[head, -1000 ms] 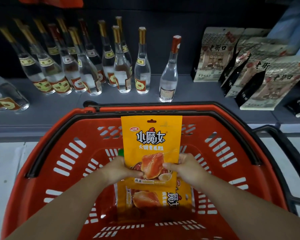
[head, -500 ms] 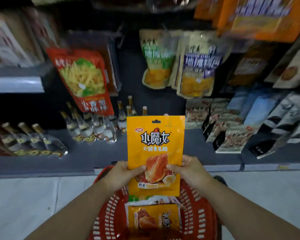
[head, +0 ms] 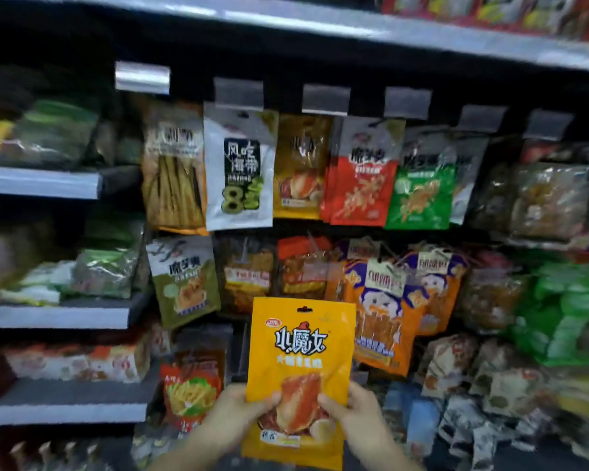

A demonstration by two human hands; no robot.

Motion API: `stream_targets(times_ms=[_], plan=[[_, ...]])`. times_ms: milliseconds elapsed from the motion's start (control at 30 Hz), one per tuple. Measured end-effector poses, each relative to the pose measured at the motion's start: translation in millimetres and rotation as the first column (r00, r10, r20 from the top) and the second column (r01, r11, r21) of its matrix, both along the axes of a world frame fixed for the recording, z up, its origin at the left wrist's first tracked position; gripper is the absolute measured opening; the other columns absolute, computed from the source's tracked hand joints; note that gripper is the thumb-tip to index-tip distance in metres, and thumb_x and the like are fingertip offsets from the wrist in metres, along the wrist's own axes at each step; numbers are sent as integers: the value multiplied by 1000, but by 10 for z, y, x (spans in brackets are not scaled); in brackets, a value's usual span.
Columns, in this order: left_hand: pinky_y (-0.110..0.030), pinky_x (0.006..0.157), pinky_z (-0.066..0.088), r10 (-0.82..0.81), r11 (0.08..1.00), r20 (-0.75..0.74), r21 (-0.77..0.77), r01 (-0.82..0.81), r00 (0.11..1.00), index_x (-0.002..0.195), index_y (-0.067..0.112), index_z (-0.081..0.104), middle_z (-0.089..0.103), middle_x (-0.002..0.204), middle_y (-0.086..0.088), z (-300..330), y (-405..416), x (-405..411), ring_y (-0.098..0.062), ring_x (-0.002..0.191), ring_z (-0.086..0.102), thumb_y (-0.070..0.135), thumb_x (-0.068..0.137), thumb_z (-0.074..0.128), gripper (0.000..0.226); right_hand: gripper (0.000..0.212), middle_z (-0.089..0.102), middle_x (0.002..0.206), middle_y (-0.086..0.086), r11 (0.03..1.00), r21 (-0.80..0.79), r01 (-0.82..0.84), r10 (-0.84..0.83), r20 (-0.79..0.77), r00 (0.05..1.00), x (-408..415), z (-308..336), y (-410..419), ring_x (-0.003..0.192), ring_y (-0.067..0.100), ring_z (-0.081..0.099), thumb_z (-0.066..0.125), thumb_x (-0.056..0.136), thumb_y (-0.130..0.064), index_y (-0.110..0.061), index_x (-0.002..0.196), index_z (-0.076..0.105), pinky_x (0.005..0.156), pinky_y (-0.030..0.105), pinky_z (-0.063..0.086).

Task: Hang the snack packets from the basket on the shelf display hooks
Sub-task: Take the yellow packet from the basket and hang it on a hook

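Dark shelf unit (head: 126,311): hanging snack packets (head: 238,171), bagged goods (head: 102,273) on ledges.

A shop aisle, metal shelves (head: 58,316), hanging snack packets (head: 239,171), blank price-tag holders (head: 325,99)

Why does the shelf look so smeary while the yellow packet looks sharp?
In the head view, the yellow packet, held by the left hand and right hand, reads crisply; the hanging packets behind look softer, and the edges smear worst. Glare streaks the top shelf edge; wide-angle distortion bends it.
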State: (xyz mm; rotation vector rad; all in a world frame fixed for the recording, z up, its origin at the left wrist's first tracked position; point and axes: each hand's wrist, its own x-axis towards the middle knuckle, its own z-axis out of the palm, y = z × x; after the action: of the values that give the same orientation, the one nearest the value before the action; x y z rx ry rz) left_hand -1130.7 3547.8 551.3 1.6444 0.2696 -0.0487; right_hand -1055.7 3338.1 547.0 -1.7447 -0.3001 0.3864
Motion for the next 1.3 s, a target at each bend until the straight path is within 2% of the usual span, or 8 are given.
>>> stream_targets(times_ms=[67, 133, 233, 367, 700, 867, 1167, 1300], plan=[[-31, 80, 56, 28, 999, 77, 24, -30, 997, 77, 24, 81, 77, 88, -2, 325, 12, 65, -17, 86, 74, 73, 27, 83, 70, 37, 76, 93, 7, 1000, -4, 18, -17, 35, 999, -69, 510, 26, 94, 27, 70, 81, 67, -47, -19, 89, 75, 89, 52, 53], [-35, 83, 57, 16, 998, 103, 56, -22, 995, 81, 18, 80, 77, 89, -2, 671, -32, 109, -17, 85, 74, 61, 52, 84, 52, 6, 76, 92, -3, 1000, -1, 18, -18, 80, 997, -77, 847, 17, 91, 15, 71, 70, 87, -21, -21, 91, 72, 81, 35, 58], [-38, 85, 57, 25, 995, 167, 90, -40, 986, 89, 13, 77, 77, 89, -1, 1008, -109, 168, -16, 83, 74, 27, 83, 72, 15, 9, 75, 88, -11, 999, 9, 46, -47, 158, 986, -50, 1194, -54, 85, 4, 71, 64, 91, -14, -21, 93, 69, 66, 17, 54], [-25, 73, 56, -36, 989, 234, 150, 1, 972, 93, 19, 75, 77, 87, 9, 1347, -245, 243, -9, 81, 73, 29, 86, 68, 15, 12, 75, 96, -6, 994, -8, 109, -103, 246, 964, -2, 1468, -194, 89, 10, 70, 66, 90, -20, -16, 101, 69, 82, 34, 56], [-17, 58, 53, 69, 972, 446, 173, -162, 892, 100, 22, 70, 73, 94, 7, 1916, -807, 672, -1, 75, 70, 28, 90, 63, 13, 11, 70, 94, -11, 994, 66, 83, -102, 397, 912, 490, 2016, -702, 88, 4, 66, 65, 90, -20, -30, 95, 63, 81, 28, 52], [-34, 78, 57, 137, 970, 435, 124, -210, 890, 94, 26, 69, 73, 97, 4, 2054, -1151, 992, -13, 87, 70, 27, 90, 64, 6, 9, 67, 90, -15, 996, 80, 27, -59, 438, 897, 915, 2179, -1004, 85, 0, 63, 65, 90, -19, -25, 97, 64, 77, 24, 48], [-23, 58, 49, 232, 942, 349, 151, -299, 908, 101, 16, 68, 71, 97, -1, 1988, -1543, 1285, -10, 79, 66, 27, 93, 61, 15, 8, 66, 87, -16, 998, 7, -67, 58, 418, 906, 1446, 2120, -1263, 83, 3, 63, 66, 90, -18, -24, 96, 64, 68, 19, 47], [-26, 60, 51, 275, 922, 332, 173, -345, 902, 91, 20, 68, 73, 94, 0, 1964, -1394, 1284, -14, 81, 69, 27, 93, 61, 11, 10, 67, 88, -14, 994, -24, -104, 105, 406, 908, 1513, 2098, -1074, 86, 6, 64, 66, 90, -19, -28, 89, 63, 80, 29, 50]])
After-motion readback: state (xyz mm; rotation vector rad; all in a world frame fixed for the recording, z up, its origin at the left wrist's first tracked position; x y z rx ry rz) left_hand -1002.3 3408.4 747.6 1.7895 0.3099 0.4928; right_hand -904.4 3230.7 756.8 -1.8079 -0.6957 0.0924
